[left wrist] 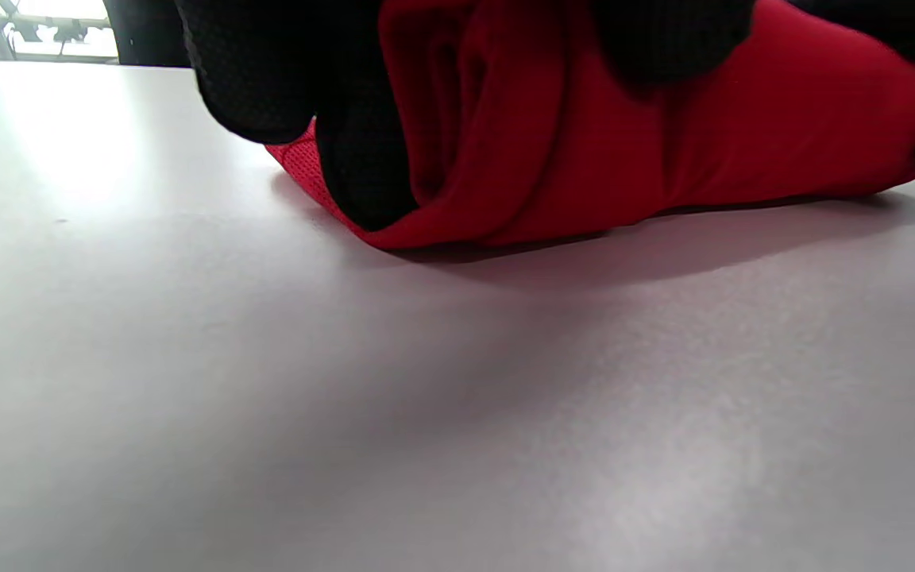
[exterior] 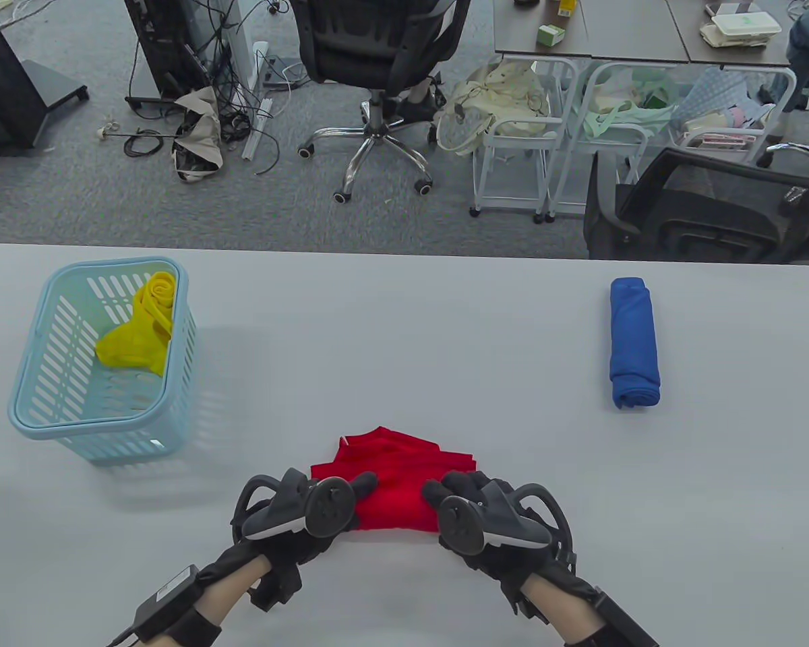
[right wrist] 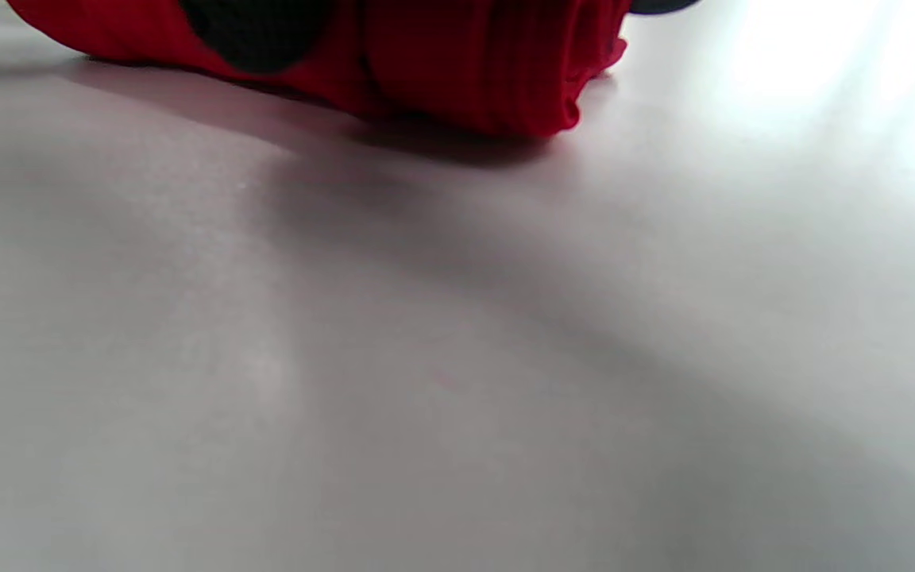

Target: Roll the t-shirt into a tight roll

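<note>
A red t-shirt [exterior: 394,482] lies near the table's front edge, partly rolled, its near part a thick roll [left wrist: 584,159] and its far part still flat. My left hand [exterior: 340,495] grips the roll's left end, fingers curled over the cloth and one finger [left wrist: 362,171] tucked into the open end. My right hand [exterior: 455,495] grips the roll's right end [right wrist: 497,71], a fingertip [right wrist: 255,32] pressing the fabric. Trackers hide most of both hands in the table view.
A light blue basket [exterior: 74,411] holding a yellow garment [exterior: 141,327] stands at the left. A rolled blue shirt [exterior: 634,344] lies at the right. Bare white table [exterior: 404,323] stretches beyond the red shirt. Chairs and carts stand behind the table.
</note>
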Motion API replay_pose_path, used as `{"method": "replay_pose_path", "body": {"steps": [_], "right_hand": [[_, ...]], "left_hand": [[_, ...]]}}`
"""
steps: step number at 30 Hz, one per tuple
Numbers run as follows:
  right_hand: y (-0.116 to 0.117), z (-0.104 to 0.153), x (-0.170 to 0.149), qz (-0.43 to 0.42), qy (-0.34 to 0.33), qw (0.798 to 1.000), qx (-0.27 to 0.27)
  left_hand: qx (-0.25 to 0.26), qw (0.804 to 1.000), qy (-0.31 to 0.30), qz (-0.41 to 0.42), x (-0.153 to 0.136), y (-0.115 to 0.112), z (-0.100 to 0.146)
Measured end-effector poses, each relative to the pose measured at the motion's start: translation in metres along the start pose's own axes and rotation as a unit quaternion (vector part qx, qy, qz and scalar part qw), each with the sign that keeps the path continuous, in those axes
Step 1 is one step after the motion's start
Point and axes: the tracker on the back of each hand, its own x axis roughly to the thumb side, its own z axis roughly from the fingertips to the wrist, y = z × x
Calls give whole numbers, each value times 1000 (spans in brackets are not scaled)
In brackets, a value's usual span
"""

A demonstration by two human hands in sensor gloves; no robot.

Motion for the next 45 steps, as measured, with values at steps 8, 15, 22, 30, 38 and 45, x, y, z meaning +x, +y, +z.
{"method": "replay_pose_path", "body": {"steps": [8,15,22,30,38,45], "right_hand": [[1,0,-11,-145,-46,988,40],[3,2,-9,-140,-42,989,35],[1,4,3,-10,-12,1000,-7],[-1,-2,3,-15,-16,1000,11],[-4,0,-8,-125,-48,990,34],[-7,3,-6,-73,-18,997,-1]], "left_hand": [[41,987,-6,-155,18,-6,3],[39,995,-17,-95,13,0,3],[9,1000,-19,17,1,2,-2],[46,997,-9,-56,7,2,3],[70,980,-30,-182,25,-6,5],[48,995,-43,-73,16,3,3]]}}
